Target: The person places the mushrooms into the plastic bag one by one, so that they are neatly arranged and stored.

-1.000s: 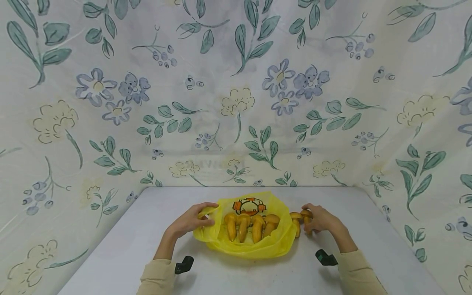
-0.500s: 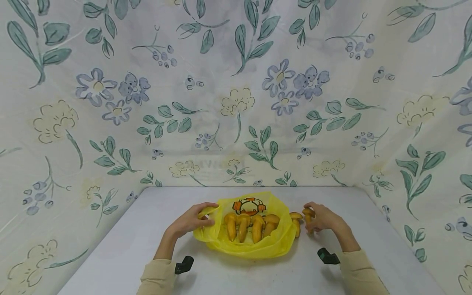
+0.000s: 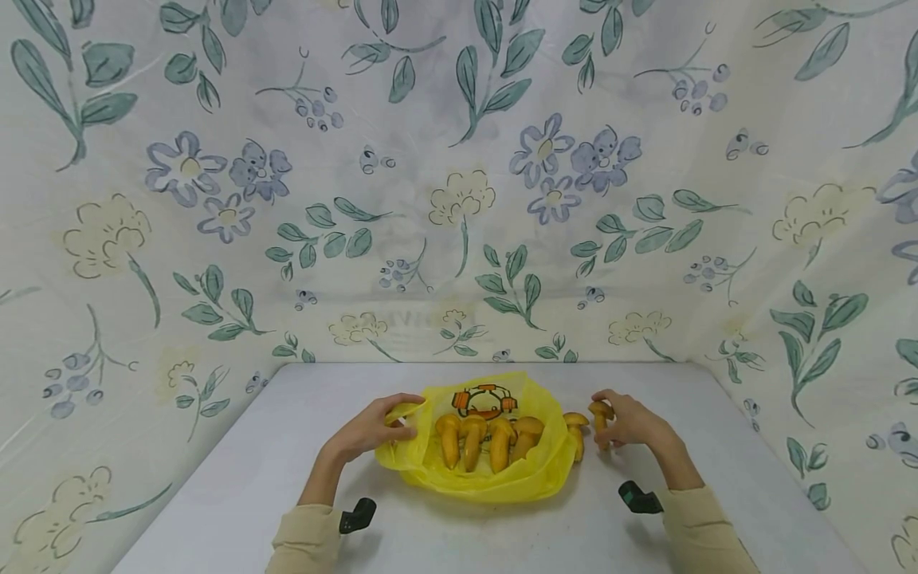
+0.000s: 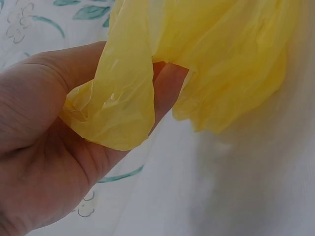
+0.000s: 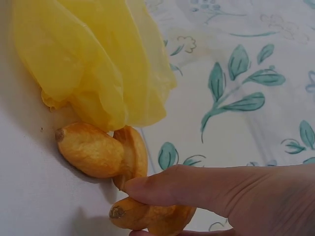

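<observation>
A yellow plastic bag point(image 3: 495, 490) lies spread open on the table, with several brown mushrooms point(image 3: 472, 446) in a row on it. My left hand point(image 3: 373, 426) grips the bag's left side; in the left wrist view a loop of the yellow film point(image 4: 123, 108) passes between thumb and fingers. To the bag's right, my right hand point(image 3: 634, 424) pinches a mushroom point(image 3: 601, 418) between thumb and fingers. The right wrist view shows the thumb across this mushroom point(image 5: 155, 216), its stem end pointing left. Beside it a second loose mushroom point(image 5: 93, 150) lies against the bag's edge.
The white table point(image 3: 502, 542) ends at a floral cloth backdrop point(image 3: 459, 239) behind and at both sides. Dark wrist-worn devices point(image 3: 357, 516) show below each hand. An orange and black print point(image 3: 485, 401) marks the bag's back part.
My right hand has shifted slightly right with its mushroom, widening the gap to the other loose mushroom. The left hand and the bag stay put.
</observation>
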A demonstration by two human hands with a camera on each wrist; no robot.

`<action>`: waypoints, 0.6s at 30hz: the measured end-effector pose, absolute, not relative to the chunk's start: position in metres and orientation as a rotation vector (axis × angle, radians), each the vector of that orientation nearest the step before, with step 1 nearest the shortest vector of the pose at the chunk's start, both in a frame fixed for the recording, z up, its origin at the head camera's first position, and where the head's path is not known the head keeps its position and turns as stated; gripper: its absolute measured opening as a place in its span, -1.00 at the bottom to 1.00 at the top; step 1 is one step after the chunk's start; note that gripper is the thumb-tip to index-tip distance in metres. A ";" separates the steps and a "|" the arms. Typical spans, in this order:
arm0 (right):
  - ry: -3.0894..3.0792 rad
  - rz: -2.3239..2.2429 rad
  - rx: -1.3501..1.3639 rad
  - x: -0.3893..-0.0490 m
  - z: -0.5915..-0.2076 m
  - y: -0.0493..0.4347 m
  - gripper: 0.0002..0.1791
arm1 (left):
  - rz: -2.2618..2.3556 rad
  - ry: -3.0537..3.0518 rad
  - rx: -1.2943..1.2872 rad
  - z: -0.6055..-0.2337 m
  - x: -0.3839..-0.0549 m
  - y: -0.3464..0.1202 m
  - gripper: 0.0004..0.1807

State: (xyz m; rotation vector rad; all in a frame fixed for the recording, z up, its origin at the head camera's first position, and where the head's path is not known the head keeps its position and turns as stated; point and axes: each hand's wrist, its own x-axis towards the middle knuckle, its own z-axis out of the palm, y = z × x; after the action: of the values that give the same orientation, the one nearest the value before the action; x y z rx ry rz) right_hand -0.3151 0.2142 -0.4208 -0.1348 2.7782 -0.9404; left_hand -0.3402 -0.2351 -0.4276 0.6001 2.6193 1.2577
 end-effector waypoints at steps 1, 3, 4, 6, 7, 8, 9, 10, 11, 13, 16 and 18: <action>2.778 -0.944 -0.129 -0.315 -0.421 0.214 -0.22 | 1.255 2.623 0.592 -0.428 -0.340 -0.235 -0.43; 2.774 -0.953 -0.122 -0.315 -0.422 0.214 -0.22 | 1.254 2.626 0.573 -0.429 -0.339 -0.235 -0.43; 2.771 -0.956 -0.120 -0.315 -0.422 0.214 -0.22 | 1.251 2.628 0.567 -0.429 -0.339 -0.235 -0.43; 2.761 -0.964 -0.119 -0.314 -0.423 0.214 -0.21 | 1.245 2.630 0.553 -0.430 -0.339 -0.235 -0.43; 2.757 -0.967 -0.116 -0.315 -0.423 0.214 -0.21 | 1.242 2.627 0.551 -0.431 -0.339 -0.235 -0.42; 2.754 -0.968 -0.115 -0.315 -0.424 0.214 -0.21 | 1.242 2.627 0.548 -0.431 -0.338 -0.235 -0.42; 2.753 -0.967 -0.116 -0.316 -0.424 0.214 -0.20 | 1.243 2.627 0.548 -0.431 -0.338 -0.235 -0.42; 2.756 -0.961 -0.128 -0.317 -0.424 0.214 -0.20 | 1.244 2.627 0.554 -0.430 -0.338 -0.235 -0.42; 2.757 -0.959 -0.131 -0.318 -0.424 0.213 -0.20 | 1.249 2.625 0.551 -0.430 -0.339 -0.235 -0.43; 2.761 -0.958 -0.134 -0.320 -0.424 0.213 -0.21 | 1.259 2.621 0.555 -0.429 -0.339 -0.234 -0.43; 2.771 -0.946 -0.156 -0.322 -0.422 0.212 -0.21 | 1.264 2.611 0.563 -0.427 -0.340 -0.233 -0.44; 2.778 -0.946 -0.159 -0.323 -0.420 0.212 -0.21 | 1.264 2.605 0.561 -0.427 -0.340 -0.233 -0.44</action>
State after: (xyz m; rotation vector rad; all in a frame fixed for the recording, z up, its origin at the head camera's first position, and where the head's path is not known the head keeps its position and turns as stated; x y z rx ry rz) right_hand -0.3231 0.2123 -0.4204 -0.1592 2.7779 -0.9462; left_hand -0.3401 -0.2325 -0.4265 0.5607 2.6052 1.2645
